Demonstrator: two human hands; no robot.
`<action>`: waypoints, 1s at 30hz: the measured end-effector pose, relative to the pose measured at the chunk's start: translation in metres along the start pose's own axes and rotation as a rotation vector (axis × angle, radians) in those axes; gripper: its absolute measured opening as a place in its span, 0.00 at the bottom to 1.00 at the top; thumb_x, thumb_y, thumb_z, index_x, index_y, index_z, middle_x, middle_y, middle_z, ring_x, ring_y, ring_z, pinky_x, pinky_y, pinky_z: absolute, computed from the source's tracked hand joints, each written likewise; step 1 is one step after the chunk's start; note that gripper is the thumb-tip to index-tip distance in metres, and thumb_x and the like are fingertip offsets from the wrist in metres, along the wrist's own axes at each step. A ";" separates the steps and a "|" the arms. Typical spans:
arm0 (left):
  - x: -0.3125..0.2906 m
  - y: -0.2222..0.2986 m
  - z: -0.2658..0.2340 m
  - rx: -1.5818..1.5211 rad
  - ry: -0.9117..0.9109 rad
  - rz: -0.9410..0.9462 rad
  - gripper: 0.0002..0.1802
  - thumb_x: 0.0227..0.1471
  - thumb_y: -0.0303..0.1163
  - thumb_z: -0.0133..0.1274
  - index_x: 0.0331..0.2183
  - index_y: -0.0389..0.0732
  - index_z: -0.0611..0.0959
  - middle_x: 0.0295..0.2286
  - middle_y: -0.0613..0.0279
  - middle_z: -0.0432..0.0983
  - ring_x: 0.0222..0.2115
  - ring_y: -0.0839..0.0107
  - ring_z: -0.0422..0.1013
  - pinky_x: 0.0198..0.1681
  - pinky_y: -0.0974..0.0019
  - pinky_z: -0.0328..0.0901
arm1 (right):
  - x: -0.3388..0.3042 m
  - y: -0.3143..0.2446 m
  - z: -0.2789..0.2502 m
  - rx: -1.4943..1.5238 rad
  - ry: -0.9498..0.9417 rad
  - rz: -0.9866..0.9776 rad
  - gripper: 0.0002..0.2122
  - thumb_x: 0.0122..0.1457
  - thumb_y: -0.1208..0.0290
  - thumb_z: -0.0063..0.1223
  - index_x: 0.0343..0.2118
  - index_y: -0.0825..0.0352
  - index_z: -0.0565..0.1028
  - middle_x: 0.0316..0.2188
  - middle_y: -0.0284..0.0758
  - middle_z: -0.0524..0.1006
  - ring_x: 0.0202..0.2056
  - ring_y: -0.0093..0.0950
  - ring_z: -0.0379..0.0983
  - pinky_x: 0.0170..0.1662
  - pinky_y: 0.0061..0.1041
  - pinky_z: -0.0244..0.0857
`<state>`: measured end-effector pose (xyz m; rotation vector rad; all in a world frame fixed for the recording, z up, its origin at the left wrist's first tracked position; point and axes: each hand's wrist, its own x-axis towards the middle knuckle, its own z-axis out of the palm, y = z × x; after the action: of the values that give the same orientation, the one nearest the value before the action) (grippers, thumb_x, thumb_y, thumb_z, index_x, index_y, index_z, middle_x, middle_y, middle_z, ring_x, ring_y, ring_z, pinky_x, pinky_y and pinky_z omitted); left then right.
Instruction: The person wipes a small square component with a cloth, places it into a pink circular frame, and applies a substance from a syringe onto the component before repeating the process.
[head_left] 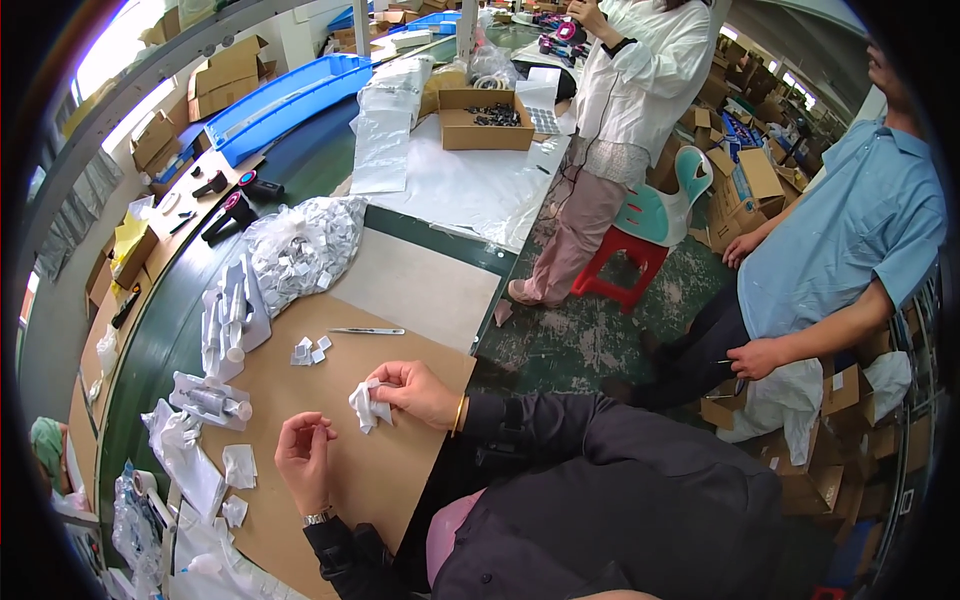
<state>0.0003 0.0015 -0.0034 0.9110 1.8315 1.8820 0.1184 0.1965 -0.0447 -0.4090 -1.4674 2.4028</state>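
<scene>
A crumpled white tissue-like piece (pixel 368 406) is pinched in my right hand (pixel 425 396), above the brown board (pixel 370 500). My left hand (pixel 304 458) hovers to its left with fingers curled in and thumb against them; anything small between the fingertips cannot be made out. Beyond my hands lie several small white square pieces (pixel 308 351) and a pair of metal tweezers (pixel 366 331). To the left of my left hand rest crumpled white scraps (pixel 239 466).
A clear bag of small white pieces (pixel 305 250) stands beyond the board. White bottle-like parts (pixel 228 320) line its left side. Farther off are a carton of black parts (pixel 487 140) and a blue tray (pixel 290 105). Two people (pixel 830 230) stand to the right, near a stool (pixel 650 215).
</scene>
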 end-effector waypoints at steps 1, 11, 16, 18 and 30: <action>0.000 -0.001 0.000 0.000 0.001 0.000 0.07 0.59 0.19 0.52 0.41 0.33 0.78 0.32 0.61 0.78 0.31 0.76 0.74 0.37 0.74 0.70 | 0.000 0.000 0.000 -0.010 0.000 0.000 0.06 0.63 0.75 0.57 0.41 0.70 0.77 0.36 0.30 0.80 0.36 0.16 0.75 0.39 0.16 0.69; 0.001 -0.001 0.002 0.005 0.001 0.009 0.07 0.61 0.20 0.50 0.42 0.33 0.78 0.29 0.62 0.77 0.29 0.76 0.74 0.36 0.73 0.71 | 0.001 0.002 -0.002 -0.027 0.001 -0.012 0.08 0.62 0.74 0.58 0.42 0.70 0.77 0.36 0.29 0.80 0.36 0.15 0.75 0.39 0.15 0.68; 0.000 0.000 0.002 0.009 0.001 -0.002 0.06 0.62 0.22 0.50 0.40 0.33 0.79 0.27 0.62 0.77 0.28 0.76 0.74 0.35 0.73 0.71 | 0.002 0.002 -0.002 -0.024 -0.003 -0.009 0.07 0.63 0.74 0.58 0.41 0.70 0.77 0.36 0.29 0.80 0.36 0.14 0.75 0.39 0.15 0.68; 0.001 0.001 0.003 0.020 0.001 0.009 0.06 0.63 0.24 0.49 0.40 0.33 0.79 0.26 0.62 0.77 0.28 0.76 0.74 0.34 0.73 0.71 | 0.002 0.001 -0.002 -0.041 0.001 0.004 0.07 0.63 0.74 0.58 0.41 0.70 0.77 0.36 0.29 0.80 0.36 0.14 0.75 0.39 0.15 0.68; 0.001 -0.001 -0.002 0.028 -0.002 0.017 0.14 0.66 0.32 0.47 0.33 0.32 0.79 0.26 0.61 0.77 0.27 0.74 0.75 0.34 0.71 0.70 | 0.003 0.003 -0.001 -0.007 0.006 -0.017 0.05 0.62 0.76 0.57 0.39 0.71 0.76 0.35 0.30 0.80 0.36 0.16 0.75 0.38 0.17 0.69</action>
<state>-0.0018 0.0010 -0.0043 0.9404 1.8590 1.8693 0.1160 0.1972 -0.0486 -0.4034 -1.4713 2.3813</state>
